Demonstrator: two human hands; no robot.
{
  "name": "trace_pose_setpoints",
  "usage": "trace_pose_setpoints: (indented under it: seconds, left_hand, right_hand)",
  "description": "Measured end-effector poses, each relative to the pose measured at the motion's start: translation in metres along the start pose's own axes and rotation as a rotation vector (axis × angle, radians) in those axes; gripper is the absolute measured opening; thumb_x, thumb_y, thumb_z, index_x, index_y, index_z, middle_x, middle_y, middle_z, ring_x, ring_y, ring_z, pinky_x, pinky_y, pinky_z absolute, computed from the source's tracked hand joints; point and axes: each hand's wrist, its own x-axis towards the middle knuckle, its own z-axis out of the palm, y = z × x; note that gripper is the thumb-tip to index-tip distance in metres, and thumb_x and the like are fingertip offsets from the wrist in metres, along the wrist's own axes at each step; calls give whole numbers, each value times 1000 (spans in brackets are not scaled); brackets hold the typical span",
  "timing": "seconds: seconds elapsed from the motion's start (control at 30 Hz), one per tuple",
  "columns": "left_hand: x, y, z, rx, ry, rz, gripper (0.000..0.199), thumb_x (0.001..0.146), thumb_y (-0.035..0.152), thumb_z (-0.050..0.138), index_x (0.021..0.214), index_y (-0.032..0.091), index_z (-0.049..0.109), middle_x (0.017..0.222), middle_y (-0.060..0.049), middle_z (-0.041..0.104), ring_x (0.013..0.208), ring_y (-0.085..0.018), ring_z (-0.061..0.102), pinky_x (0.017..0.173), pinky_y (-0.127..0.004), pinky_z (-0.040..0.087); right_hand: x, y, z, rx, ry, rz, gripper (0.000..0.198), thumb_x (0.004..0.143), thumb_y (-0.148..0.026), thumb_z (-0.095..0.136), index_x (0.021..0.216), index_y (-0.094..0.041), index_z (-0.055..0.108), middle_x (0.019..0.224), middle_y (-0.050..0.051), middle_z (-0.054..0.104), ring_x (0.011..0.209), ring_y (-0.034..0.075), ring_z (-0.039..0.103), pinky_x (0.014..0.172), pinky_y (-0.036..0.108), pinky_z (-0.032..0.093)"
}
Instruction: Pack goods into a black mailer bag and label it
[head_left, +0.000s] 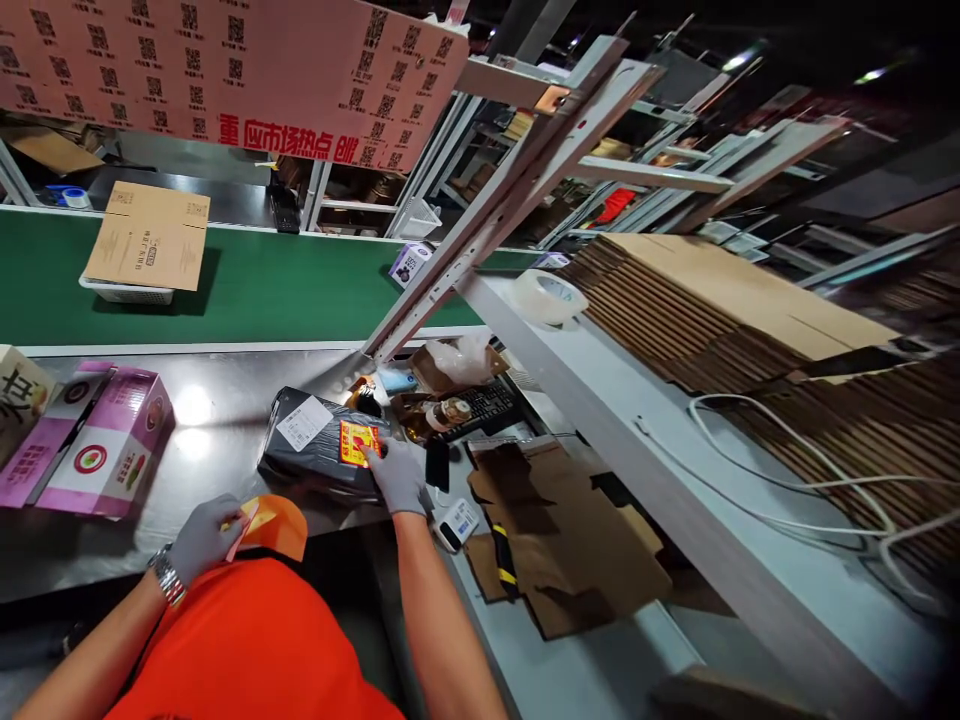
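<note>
Right hand (399, 476) flat on black parcel (322, 445).

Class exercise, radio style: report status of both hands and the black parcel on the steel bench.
Right hand pressing red-yellow sticker on black parcel. Left hand holding sticker backing. Pink boxes left, apart; phone beside the parcel.

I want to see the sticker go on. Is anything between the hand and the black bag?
Nothing visible. The right hand already presses the red and yellow sticker onto the black bag.
</note>
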Motion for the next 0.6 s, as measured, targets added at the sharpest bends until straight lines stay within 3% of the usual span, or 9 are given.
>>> trace_pose_setpoints:
  seconds: [0.13,0.23,0.33,0.4,0.47,0.53,0.6]
  left_hand:
    - [-1,2,-7,-7,10,21,37,98,48,55,74,27,74,86,-8,79,82,-26,73,79,-39,55]
    - [2,2,-9,0,13,41,38,97,48,55,75,25,76,86,-8,79,82,-26,74,79,-38,56]
    - [6,2,-8,8,8,84,40,99,51,55,76,25,76,85,-8,79,80,-25,74,77,-36,56]
    - [9,4,-7,5,17,108,40,101,49,55,77,25,76,85,-8,79,81,-25,75,77,-37,57]
    - [12,8,-8,3,29,116,38,102,47,55,79,25,77,86,-9,79,82,-26,75,79,-39,57]
    - [15,15,-8,8,32,123,38,103,47,56,81,25,78,88,-9,80,83,-27,75,79,-40,57]
    - [19,24,-7,2,26,144,39,103,49,57,81,25,79,88,-9,80,83,-26,75,79,-40,56]
  right_hand:
    - [1,-2,-12,-59,88,96,78,102,-48,79,162,0,63,150,34,68,138,45,70,109,49,59]
    - [-2,-19,-4,-30,161,-109,65,109,-32,64,163,4,61,164,34,60,155,46,58,130,53,47]
    - [-19,-47,21,23,67,-321,62,110,-31,60,163,2,64,176,31,51,169,47,43,143,63,30]
    - [-40,-61,39,84,-10,-402,62,109,-35,63,162,-2,67,179,29,49,172,48,40,144,70,26]
    - [-66,-65,52,256,-42,-497,55,110,-39,62,156,-10,75,177,24,55,171,45,44,144,70,29]
    - [-93,-57,56,450,-50,-564,48,113,-43,58,145,-18,83,166,19,67,162,39,58,141,64,41]
    - [-116,-40,54,612,-18,-512,51,118,-48,50,139,-20,86,152,17,78,147,34,72,132,58,54]
